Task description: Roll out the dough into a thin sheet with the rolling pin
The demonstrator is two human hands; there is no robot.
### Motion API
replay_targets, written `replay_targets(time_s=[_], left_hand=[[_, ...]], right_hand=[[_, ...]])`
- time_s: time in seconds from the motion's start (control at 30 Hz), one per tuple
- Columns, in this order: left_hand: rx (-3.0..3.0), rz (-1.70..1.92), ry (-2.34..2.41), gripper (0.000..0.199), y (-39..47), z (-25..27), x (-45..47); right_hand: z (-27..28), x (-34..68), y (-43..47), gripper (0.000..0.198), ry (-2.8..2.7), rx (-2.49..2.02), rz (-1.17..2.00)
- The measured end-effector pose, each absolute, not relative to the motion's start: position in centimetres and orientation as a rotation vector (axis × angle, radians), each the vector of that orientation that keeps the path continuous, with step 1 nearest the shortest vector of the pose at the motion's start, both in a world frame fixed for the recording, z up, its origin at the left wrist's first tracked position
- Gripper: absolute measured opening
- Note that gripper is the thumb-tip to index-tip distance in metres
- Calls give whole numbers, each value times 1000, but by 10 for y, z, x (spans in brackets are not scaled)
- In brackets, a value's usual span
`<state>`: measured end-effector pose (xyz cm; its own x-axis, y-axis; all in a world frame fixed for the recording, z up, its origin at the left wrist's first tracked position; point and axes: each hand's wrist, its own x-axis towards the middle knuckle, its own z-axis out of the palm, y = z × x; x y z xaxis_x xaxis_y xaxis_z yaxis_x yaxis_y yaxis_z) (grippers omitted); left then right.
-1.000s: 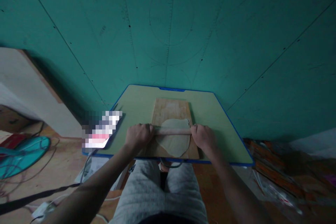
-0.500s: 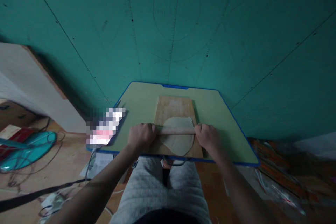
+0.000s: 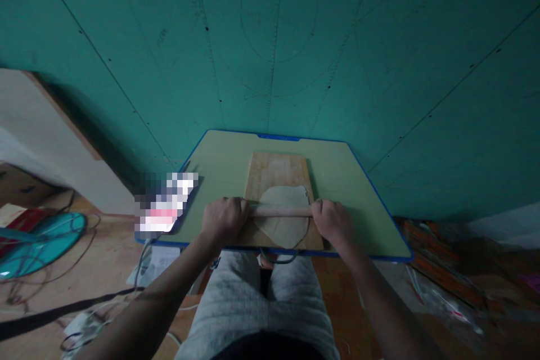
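A wooden rolling pin (image 3: 280, 211) lies crosswise over a flat sheet of pale dough (image 3: 283, 230). My left hand (image 3: 225, 216) is closed around the pin's left end, and my right hand (image 3: 332, 219) grips its right end. Under the dough is a wooden cutting board (image 3: 276, 166), lengthwise in front of me. The dough spreads above and below the pin, wider than it is thick, with an uneven edge at its upper right. The middle of the pin presses across the dough between my fists.
The board rests on a small pale table (image 3: 223, 152) with a blue rim, against a green wall (image 3: 169, 56). A blurred-out device (image 3: 169, 205) sits at the table's left, a cable below it. Cords and a turquoise round thing (image 3: 63, 242) lie on the floor at left.
The whole view has shifted slightly. Both hands keep their hold on the rolling pin, which stays at nearly the same place on the dough.
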<state>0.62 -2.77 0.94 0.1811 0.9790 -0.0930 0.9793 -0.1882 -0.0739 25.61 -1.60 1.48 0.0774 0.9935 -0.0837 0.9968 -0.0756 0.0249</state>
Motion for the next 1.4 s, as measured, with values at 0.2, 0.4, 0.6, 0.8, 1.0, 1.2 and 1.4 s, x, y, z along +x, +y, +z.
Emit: replay_targets(time_s=[0.2,0.4,0.6,0.8,1.0,1.2,1.4], left_hand=[[2383,-199,2015,43,-21,11,6],[2418,-219,1984,41,-38,7,5],[2391,-186,2011,43,-32,10,6],[2357,-191,2015,43,-43,9,5],[2199,-109,2085,45,-47,13,8],[2280,-112,2037,44,-53,9,4],[2301,-145,2035,45,-62,9,4]], right_hand=[[10,258,-27,46,2056,2312,-128],[16,256,-27,44,2101,2226,-88],[13,257,-35,47,2034,2317,-104],[19,255,-35,42,2092,2239,-98],[15,257,-44,44,2092,2253,-77],[16,257,-54,44,2075,2233,-113],[15,257,-60,44,2086,2219,-119]])
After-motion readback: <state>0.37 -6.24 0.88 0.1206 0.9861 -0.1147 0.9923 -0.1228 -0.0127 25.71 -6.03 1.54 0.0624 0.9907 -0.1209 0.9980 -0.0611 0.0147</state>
